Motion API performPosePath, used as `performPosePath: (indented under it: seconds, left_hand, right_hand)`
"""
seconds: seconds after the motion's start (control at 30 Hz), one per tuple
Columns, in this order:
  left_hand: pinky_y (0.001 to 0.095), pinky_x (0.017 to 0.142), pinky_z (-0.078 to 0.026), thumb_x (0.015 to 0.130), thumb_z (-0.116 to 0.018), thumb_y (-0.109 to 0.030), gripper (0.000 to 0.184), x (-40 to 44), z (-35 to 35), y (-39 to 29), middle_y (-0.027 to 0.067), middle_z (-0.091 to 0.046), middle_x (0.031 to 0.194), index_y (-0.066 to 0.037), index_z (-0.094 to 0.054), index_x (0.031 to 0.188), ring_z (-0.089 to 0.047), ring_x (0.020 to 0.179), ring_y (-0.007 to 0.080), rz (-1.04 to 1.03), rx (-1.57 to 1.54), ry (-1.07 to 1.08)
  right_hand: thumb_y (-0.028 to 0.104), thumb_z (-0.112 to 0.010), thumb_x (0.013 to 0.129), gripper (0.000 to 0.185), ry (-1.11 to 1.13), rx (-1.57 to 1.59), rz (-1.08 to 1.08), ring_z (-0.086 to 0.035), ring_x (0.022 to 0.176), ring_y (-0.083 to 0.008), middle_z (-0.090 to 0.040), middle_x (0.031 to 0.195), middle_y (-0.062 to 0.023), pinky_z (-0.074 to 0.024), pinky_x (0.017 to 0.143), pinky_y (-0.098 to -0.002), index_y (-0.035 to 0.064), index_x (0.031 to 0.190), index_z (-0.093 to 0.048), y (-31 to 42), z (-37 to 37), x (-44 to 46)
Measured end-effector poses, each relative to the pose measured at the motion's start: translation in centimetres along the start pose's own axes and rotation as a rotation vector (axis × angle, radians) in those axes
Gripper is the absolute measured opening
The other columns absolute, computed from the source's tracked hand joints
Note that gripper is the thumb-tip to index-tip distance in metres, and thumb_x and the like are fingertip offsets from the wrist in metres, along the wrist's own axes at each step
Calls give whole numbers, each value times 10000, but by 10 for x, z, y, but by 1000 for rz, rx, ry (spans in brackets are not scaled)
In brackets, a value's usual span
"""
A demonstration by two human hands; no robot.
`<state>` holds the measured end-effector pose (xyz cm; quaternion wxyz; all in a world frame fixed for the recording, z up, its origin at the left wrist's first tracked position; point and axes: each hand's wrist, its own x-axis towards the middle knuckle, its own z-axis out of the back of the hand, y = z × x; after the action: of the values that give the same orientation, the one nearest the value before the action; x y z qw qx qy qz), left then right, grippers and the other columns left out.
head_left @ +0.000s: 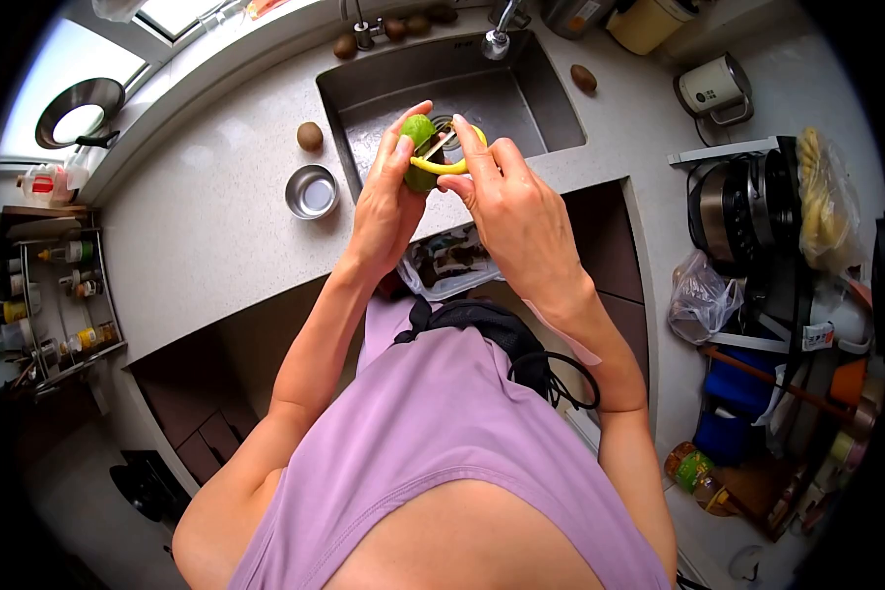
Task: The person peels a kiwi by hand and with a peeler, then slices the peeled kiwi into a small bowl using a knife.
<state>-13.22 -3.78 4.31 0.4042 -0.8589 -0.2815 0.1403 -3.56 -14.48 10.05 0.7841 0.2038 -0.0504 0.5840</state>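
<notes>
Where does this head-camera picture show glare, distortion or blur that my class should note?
Head view: the window at upper left is blown out to white; head view: the countertop bends, fisheye-like, and the picture's corners fall to black; head view: the metal bowl carries bright glints; head view: the yellow peeler shows no obvious blur.
</notes>
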Motion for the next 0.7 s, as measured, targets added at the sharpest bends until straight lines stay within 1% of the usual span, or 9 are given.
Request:
performPosePath:
  seconds: [0.1,0.2,0.27,0.3,0.33,0.4,0.47,0.7]
  left_hand:
    - [330,1071,-343,1021,-388,-350,530,1,1,2,119,-500,1323,-38,-314,1443,-479,1237,188,0,-31,-16]
    - [337,1073,-347,1029,-368,-341,515,0,3,2,122,-496,1340,-43,-316,1446,-477,1243,195,53,-110,1]
    - [343,1068,-352,1035,-352,-331,502,-1,3,2,121,-499,1344,-47,-319,1448,-483,1237,197,108,-218,5]
    - [343,1068,-352,1035,-352,-331,502,-2,2,2,121,-499,1344,-47,-319,1448,-483,1237,197,108,-219,4]
    - [345,1064,-358,1035,-359,-334,500,-3,1,1,120,-503,1340,-46,-331,1443,-486,1234,196,117,-224,5]
    - [347,1059,-364,1035,-366,-338,499,-4,-1,-2,118,-506,1336,-46,-343,1439,-488,1231,195,126,-231,5]
    - [343,1017,-404,1023,-431,-319,469,-4,-4,-4,95,-525,1254,-39,-384,1397,-513,1162,175,159,-261,-30]
    - [345,1008,-418,1014,-465,-308,466,-4,-5,-2,113,-524,1246,-25,-396,1377,-547,1124,182,156,-292,-31]
  right_hand:
    - [342,-586,910,532,3,2,-5,-646,758,-199,-556,894,-98,-543,632,-287,-3,1307,-506,2,0,0]
    - [337,-591,908,533,5,-5,-3,-646,758,-194,-553,889,-96,-543,633,-281,-9,1304,-506,3,0,-2]
    - [333,-595,905,532,3,-9,2,-645,757,-190,-552,885,-94,-542,634,-277,-12,1301,-506,4,0,-3]
    - [303,-605,902,508,-9,15,-6,-642,729,-213,-545,882,-94,-537,620,-307,9,1306,-510,4,0,-3]
    - [272,-615,900,489,-21,40,-14,-638,701,-237,-538,879,-94,-531,606,-336,30,1312,-513,5,1,-4]
    - [269,-618,896,491,-22,32,-11,-639,704,-231,-536,878,-88,-532,607,-331,32,1313,-512,5,1,-4]
    - [266,-622,893,493,-23,24,-7,-640,706,-225,-534,878,-83,-534,608,-327,34,1314,-512,6,1,-5]
    - [239,-634,884,493,-1,19,1,-644,727,-218,-544,888,-74,-537,625,-325,41,1318,-509,6,1,-8]
